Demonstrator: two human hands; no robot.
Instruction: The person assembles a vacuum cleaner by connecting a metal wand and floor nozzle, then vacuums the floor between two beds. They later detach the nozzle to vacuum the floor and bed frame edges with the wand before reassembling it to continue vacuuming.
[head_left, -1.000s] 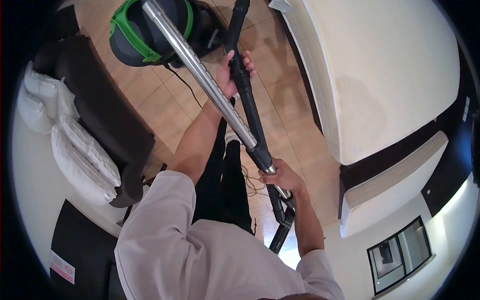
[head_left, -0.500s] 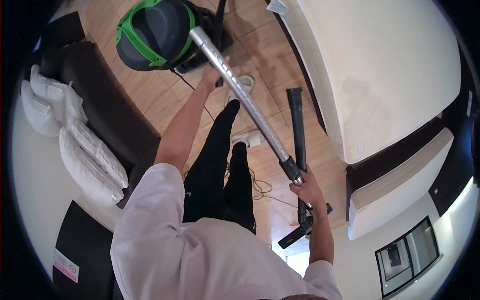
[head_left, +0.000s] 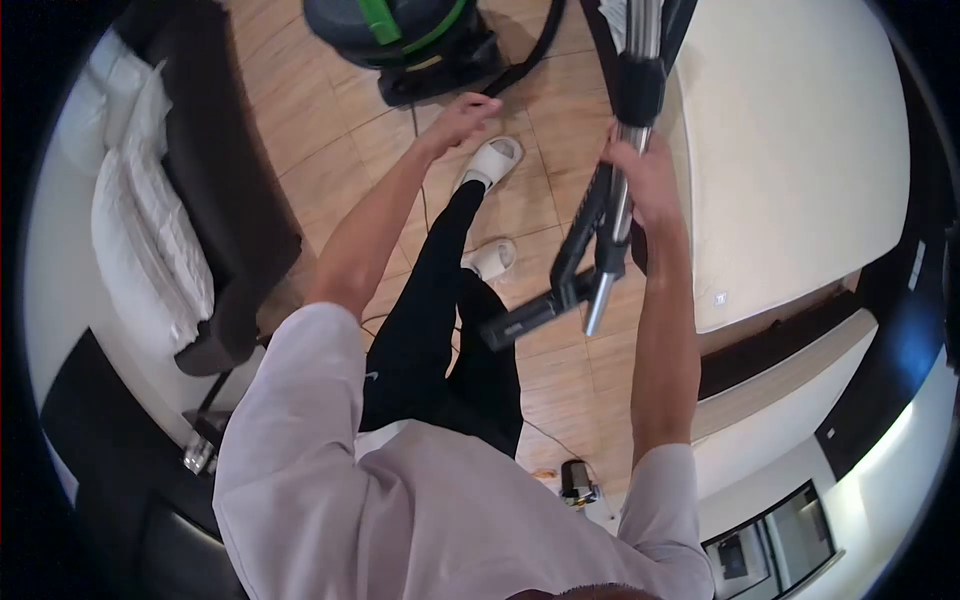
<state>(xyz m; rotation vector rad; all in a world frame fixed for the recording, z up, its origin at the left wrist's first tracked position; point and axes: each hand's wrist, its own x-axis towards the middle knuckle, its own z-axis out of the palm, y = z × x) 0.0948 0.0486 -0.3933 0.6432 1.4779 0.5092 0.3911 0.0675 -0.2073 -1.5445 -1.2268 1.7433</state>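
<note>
My right hand (head_left: 645, 180) is wrapped round a bundle of vacuum parts. In it are a silver metal tube (head_left: 645, 28) with a black collar and a dark tube (head_left: 578, 235) beside it. A black floor nozzle (head_left: 525, 318) hangs at the bundle's lower end, over the floor near my legs. My left hand (head_left: 465, 120) has its fingers partly stretched and seems to hold nothing. It is just below the black base of the green-and-black vacuum cleaner (head_left: 440, 78), close to its black hose (head_left: 535, 62).
On the right lies a pale mattress (head_left: 800, 160) on a dark base. A dark sofa (head_left: 215, 170) with white pillows (head_left: 150, 250) stands on the left. A thin cord (head_left: 424, 190) runs over the tiled floor past my feet, which wear white slippers (head_left: 493, 160).
My right hand has moved up with the tubes, which now point more upright. My left hand has come away from a dark handle and moved slightly up and right. The vacuum cleaner appears higher in view.
</note>
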